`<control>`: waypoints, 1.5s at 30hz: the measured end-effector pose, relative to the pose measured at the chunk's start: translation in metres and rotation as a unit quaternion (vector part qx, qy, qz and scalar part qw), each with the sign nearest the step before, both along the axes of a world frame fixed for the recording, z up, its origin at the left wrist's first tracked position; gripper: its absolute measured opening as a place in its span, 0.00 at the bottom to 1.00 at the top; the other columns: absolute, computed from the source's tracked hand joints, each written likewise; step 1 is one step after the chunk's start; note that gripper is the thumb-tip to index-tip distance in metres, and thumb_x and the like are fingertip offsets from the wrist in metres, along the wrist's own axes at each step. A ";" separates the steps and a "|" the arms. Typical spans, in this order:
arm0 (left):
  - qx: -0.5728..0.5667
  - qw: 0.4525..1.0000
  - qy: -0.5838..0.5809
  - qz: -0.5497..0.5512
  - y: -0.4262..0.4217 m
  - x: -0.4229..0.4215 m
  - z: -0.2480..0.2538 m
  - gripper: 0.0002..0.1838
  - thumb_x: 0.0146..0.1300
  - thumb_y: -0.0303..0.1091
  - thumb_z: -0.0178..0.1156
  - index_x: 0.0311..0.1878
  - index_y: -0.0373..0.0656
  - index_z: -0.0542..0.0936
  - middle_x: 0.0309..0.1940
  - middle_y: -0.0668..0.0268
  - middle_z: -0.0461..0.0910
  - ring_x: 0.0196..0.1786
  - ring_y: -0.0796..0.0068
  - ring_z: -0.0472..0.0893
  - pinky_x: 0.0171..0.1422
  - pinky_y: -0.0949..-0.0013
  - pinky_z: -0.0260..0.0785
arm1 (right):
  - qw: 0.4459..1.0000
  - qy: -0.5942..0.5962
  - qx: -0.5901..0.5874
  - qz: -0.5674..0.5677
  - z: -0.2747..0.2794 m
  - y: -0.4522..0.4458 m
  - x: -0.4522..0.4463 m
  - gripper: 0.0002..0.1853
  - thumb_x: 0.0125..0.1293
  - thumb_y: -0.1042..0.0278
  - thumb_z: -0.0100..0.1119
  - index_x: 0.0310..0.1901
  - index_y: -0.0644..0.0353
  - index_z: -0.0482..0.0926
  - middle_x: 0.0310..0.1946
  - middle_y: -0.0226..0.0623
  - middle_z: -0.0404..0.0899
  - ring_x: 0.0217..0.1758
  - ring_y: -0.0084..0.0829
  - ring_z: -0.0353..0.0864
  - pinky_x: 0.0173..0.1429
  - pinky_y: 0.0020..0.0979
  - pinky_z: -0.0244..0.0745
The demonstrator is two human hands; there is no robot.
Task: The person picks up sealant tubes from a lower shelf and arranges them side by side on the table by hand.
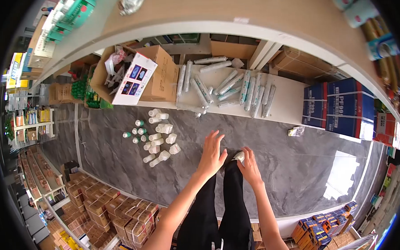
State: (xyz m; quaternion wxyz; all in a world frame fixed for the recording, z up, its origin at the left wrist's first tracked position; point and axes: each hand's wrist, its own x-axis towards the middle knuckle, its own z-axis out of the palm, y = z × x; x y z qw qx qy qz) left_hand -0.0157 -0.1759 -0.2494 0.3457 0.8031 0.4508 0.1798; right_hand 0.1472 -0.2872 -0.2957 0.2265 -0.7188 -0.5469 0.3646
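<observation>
Bottles [165, 128], mostly white, sit in a loose bunch on the shiny gray floor [278, 188], left of the middle. Some stand up and some lie on their sides.

Starting at the far left, a rack [37, 170] holds rows of small things. Next come lots of brown boxes [96, 210], piled up low down and tied with bands. Higher up are some green things [78, 88], close to an open box [102, 80] with odds and ends inside. A white card [135, 78] with blue pictures leans out over the front of it. A big brown box [162, 77] is just beside the card.

Some small bottles with green tops [127, 134] are at the left side of the bunch. The left hand [211, 155] is to the right of the bunch, well apart from it. Its fingers are spread, its thumb sticks out, and it holds nothing.

Above the hands, a pile of long silvery tubes [253, 91] lies on a low white board [288, 96], pointing all sorts of ways. The right hand [250, 166] is close to a shoe [239, 156], over the black pants [235, 190]. Its fingers are a little apart, and it holds nothing.

Farther right, a small shiny packet [296, 131] lies on the floor. Then come big blue boxes [348, 107] and a red box [384, 128] beside them.
</observation>
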 end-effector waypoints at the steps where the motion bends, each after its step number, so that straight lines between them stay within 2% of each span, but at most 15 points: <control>1: -0.005 1.000 0.003 0.003 0.004 -0.004 -0.016 0.30 0.59 0.28 0.60 0.65 0.38 0.61 0.65 0.47 0.59 0.70 0.42 0.58 0.74 0.41 0.50 | 1.000 0.008 -0.008 -0.007 -0.016 0.003 -0.001 0.29 0.60 0.75 0.59 0.62 0.67 0.61 0.63 0.56 0.62 0.65 0.56 0.63 0.67 0.45 0.64; 5: -0.027 0.999 0.011 0.021 0.015 -0.023 -0.072 0.30 0.58 0.27 0.60 0.64 0.37 0.62 0.64 0.47 0.61 0.67 0.42 0.61 0.72 0.44 0.53 | 1.000 -0.018 -0.007 0.008 -0.084 0.015 -0.012 0.27 0.61 0.74 0.57 0.61 0.69 0.63 0.61 0.55 0.64 0.64 0.58 0.64 0.67 0.45 0.65; 14: -0.067 0.998 0.004 0.018 0.043 -0.046 -0.207 0.29 0.56 0.25 0.61 0.61 0.35 0.63 0.60 0.47 0.64 0.62 0.44 0.66 0.67 0.50 0.61 | 0.984 -0.028 -0.049 0.169 -0.188 0.072 -0.056 0.27 0.59 0.72 0.59 0.60 0.66 0.63 0.60 0.50 0.65 0.62 0.48 0.68 0.63 0.44 0.68; 20: -0.150 0.981 -0.066 0.100 0.065 -0.062 -0.347 0.27 0.57 0.29 0.62 0.58 0.33 0.66 0.55 0.46 0.71 0.60 0.48 0.71 0.65 0.56 0.64 | 0.991 0.013 -0.065 0.116 -0.245 0.098 -0.083 0.24 0.60 0.72 0.58 0.58 0.63 0.65 0.57 0.48 0.68 0.61 0.48 0.69 0.62 0.44 0.67; 23: -0.312 0.915 -0.096 0.237 0.081 -0.070 -0.414 0.28 0.57 0.35 0.64 0.59 0.31 0.68 0.52 0.50 0.76 0.55 0.59 0.77 0.59 0.61 0.69 | 0.990 0.028 -0.077 0.112 -0.269 0.107 -0.083 0.23 0.61 0.72 0.58 0.57 0.64 0.65 0.56 0.48 0.69 0.61 0.48 0.69 0.62 0.44 0.67; 24: -0.315 0.913 -0.095 0.239 0.089 -0.071 -0.422 0.28 0.57 0.35 0.64 0.59 0.31 0.68 0.52 0.50 0.76 0.55 0.59 0.77 0.59 0.61 0.69 | 0.990 0.029 -0.078 0.110 -0.276 0.112 -0.082 0.22 0.61 0.72 0.57 0.57 0.64 0.65 0.55 0.48 0.69 0.61 0.48 0.69 0.62 0.44 0.66; 26: -0.540 0.754 -0.100 0.360 0.104 -0.074 -0.431 0.31 0.61 0.39 0.63 0.62 0.33 0.66 0.58 0.53 0.74 0.61 0.63 0.74 0.64 0.63 0.67 | 0.989 0.047 -0.104 0.094 -0.289 0.122 -0.081 0.22 0.61 0.73 0.57 0.56 0.66 0.66 0.54 0.50 0.70 0.59 0.49 0.70 0.61 0.44 0.68; 28: -0.536 0.773 -0.075 0.330 0.104 -0.082 -0.451 0.35 0.61 0.43 0.63 0.65 0.33 0.63 0.58 0.54 0.73 0.61 0.63 0.73 0.63 0.65 0.67 | 0.993 0.032 -0.090 0.063 -0.307 0.127 -0.081 0.22 0.62 0.73 0.57 0.56 0.67 0.65 0.53 0.53 0.70 0.58 0.52 0.70 0.60 0.45 0.69; 30: -0.498 0.827 -0.018 0.260 0.104 -0.086 -0.464 0.37 0.60 0.45 0.64 0.66 0.33 0.63 0.61 0.54 0.71 0.62 0.64 0.71 0.64 0.66 0.66 | 0.993 0.047 -0.092 0.048 -0.320 0.134 -0.086 0.22 0.62 0.73 0.57 0.56 0.67 0.65 0.53 0.54 0.70 0.58 0.53 0.70 0.60 0.46 0.69; 37: -0.530 0.751 -0.080 0.386 0.123 -0.085 -0.494 0.40 0.64 0.47 0.61 0.70 0.33 0.57 0.70 0.51 0.60 0.67 0.64 0.67 0.67 0.61 0.65 | 0.988 0.100 -0.110 0.032 -0.353 0.156 -0.098 0.21 0.66 0.70 0.55 0.58 0.63 0.66 0.56 0.54 0.70 0.58 0.57 0.70 0.57 0.44 0.70; 39: -0.612 0.641 -0.275 0.372 0.128 -0.090 -0.497 0.42 0.66 0.49 0.59 0.71 0.33 0.52 0.68 0.50 0.59 0.68 0.63 0.66 0.69 0.59 0.63 | 0.989 0.094 -0.109 0.035 -0.359 0.158 -0.096 0.21 0.65 0.70 0.56 0.58 0.63 0.66 0.55 0.54 0.70 0.57 0.56 0.71 0.57 0.45 0.70; 40: -0.610 0.640 -0.278 0.375 0.130 -0.089 -0.500 0.42 0.66 0.49 0.59 0.71 0.33 0.52 0.68 0.50 0.59 0.68 0.63 0.66 0.69 0.59 0.63 | 0.989 0.091 -0.113 0.033 -0.362 0.157 -0.096 0.21 0.64 0.71 0.56 0.58 0.63 0.66 0.53 0.55 0.70 0.56 0.56 0.71 0.58 0.46 0.70; 42: -0.591 0.575 -0.386 0.413 0.133 -0.081 -0.506 0.36 0.67 0.47 0.59 0.68 0.34 0.57 0.62 0.50 0.63 0.68 0.61 0.64 0.70 0.57 0.64 | 0.985 0.109 -0.130 0.024 -0.368 0.153 -0.092 0.21 0.64 0.70 0.56 0.58 0.63 0.66 0.53 0.55 0.71 0.55 0.57 0.72 0.57 0.46 0.71; 43: -0.591 0.571 -0.389 0.417 0.135 -0.077 -0.511 0.36 0.67 0.47 0.59 0.68 0.34 0.57 0.62 0.50 0.63 0.68 0.61 0.64 0.70 0.57 0.64 | 0.981 0.127 -0.149 0.010 -0.370 0.150 -0.089 0.21 0.64 0.70 0.56 0.57 0.63 0.66 0.52 0.55 0.71 0.55 0.57 0.72 0.57 0.46 0.71; 45: -0.583 0.501 -0.420 0.483 0.145 -0.070 -0.522 0.25 0.66 0.46 0.60 0.57 0.38 0.67 0.53 0.54 0.68 0.62 0.63 0.70 0.68 0.58 0.67 | 0.981 0.114 -0.156 0.019 -0.374 0.143 -0.082 0.21 0.64 0.69 0.56 0.57 0.64 0.66 0.52 0.55 0.71 0.55 0.58 0.72 0.57 0.46 0.71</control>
